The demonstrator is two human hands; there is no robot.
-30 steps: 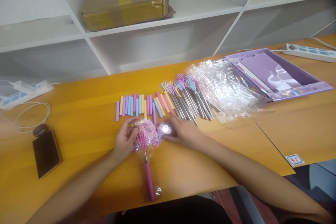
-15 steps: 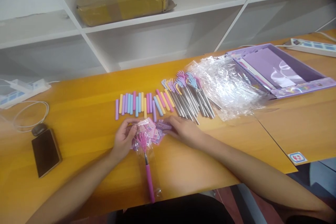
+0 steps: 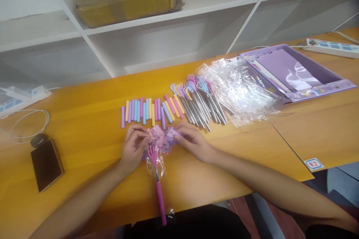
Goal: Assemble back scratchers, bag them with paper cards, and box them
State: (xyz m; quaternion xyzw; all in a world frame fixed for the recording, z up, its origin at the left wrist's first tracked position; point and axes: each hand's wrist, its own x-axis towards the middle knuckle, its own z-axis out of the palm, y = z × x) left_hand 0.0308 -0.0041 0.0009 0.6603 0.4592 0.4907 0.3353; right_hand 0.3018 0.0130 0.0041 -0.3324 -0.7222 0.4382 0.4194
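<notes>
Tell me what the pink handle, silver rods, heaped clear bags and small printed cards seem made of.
Pink handle: perhaps foam or plastic; it looks mostly matte and evenly coloured.
Silver rods: likely polished metal, given their bright lengthwise streaks.
Clear bags: thin, glossy plastic film, crinkled and see-through.
Printed cards: probably paper or card, flat with crisp corners; coating unclear.

I'm in what looks like an office or workroom. My wood-look counter (image 3: 92, 119) has a printed sticker (image 3: 313, 164) near its edge, and white cubby shelving (image 3: 168, 41) behind it holds a taped cardboard box (image 3: 126, 2). A power strip (image 3: 333, 47) lies at the far right; loose grip sleeves (image 3: 150, 109), back-scratcher rods (image 3: 193, 110) and clear plastic bags (image 3: 238, 89) sit in batches beyond my printed cards (image 3: 158, 136).
</notes>
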